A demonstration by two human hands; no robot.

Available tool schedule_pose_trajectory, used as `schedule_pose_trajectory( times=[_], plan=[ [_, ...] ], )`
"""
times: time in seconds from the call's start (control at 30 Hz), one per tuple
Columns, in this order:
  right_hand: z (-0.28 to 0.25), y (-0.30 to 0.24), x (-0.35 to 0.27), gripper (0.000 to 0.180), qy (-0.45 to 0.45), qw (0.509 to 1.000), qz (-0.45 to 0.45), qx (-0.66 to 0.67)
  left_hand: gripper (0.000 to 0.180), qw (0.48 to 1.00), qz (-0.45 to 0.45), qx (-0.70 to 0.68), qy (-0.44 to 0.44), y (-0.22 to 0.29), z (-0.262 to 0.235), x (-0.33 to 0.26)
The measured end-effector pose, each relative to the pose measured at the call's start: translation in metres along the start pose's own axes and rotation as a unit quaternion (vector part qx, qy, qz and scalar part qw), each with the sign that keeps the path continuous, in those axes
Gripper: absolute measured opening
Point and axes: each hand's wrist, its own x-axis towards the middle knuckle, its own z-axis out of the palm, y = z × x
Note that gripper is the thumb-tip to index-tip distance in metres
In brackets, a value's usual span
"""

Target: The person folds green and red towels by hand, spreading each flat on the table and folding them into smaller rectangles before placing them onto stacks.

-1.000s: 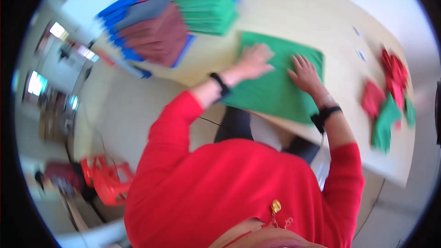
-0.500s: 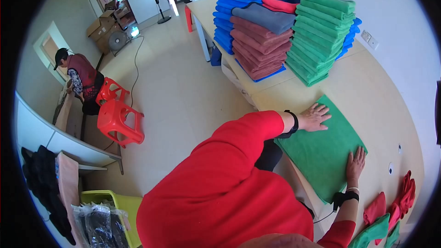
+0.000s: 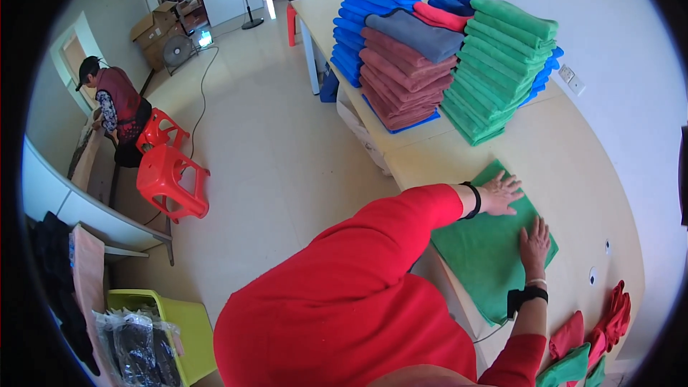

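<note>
A green towel (image 3: 480, 261) lies flat on the pale wooden table (image 3: 573, 193) in front of me. My left hand (image 3: 502, 194) rests on its far part, palm down with the fingers spread. Close by, near the towel's right edge, my right hand (image 3: 534, 247) also presses flat, fingers stretched out. Neither hand grips anything. Each wrist wears a black band, and a thin cable hangs from the right one.
Beyond the towel stand tall stacks of folded green towels (image 3: 502, 64), brown towels (image 3: 405, 79) and blue towels (image 3: 351, 36). Crumpled red and green cloths (image 3: 570, 362) lie at the near right. Leftward are red stools (image 3: 172, 179), a yellow-green bin (image 3: 190, 337) and a seated person (image 3: 118, 104).
My right hand has moved inward and away from me across the towel, closer to my left hand. The left hand has slid slightly to the right. The whole view has shifted a little.
</note>
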Motion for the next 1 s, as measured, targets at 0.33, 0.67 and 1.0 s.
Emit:
schedule_pose_trajectory(
  times=[0.33, 0.67, 1.0],
  plan=[
    [0.008, 0.002, 0.013, 0.058, 0.023, 0.999, -0.034, 0.024, 0.066, 0.999, 0.014, -0.028, -0.031, -0.001, -0.005, 0.008],
    [0.005, 0.041, 0.0, 0.06, -0.013, 0.995, 0.098, 0.017, 0.064, 0.997, -0.067, -0.024, 0.008, -0.016, -0.003, 0.005],
    [0.017, 0.062, -0.009, 0.059, 0.002, 0.99, 0.138, 0.012, 0.063, 0.997, -0.07, -0.015, 0.026, -0.012, -0.008, 0.005]
  ],
)
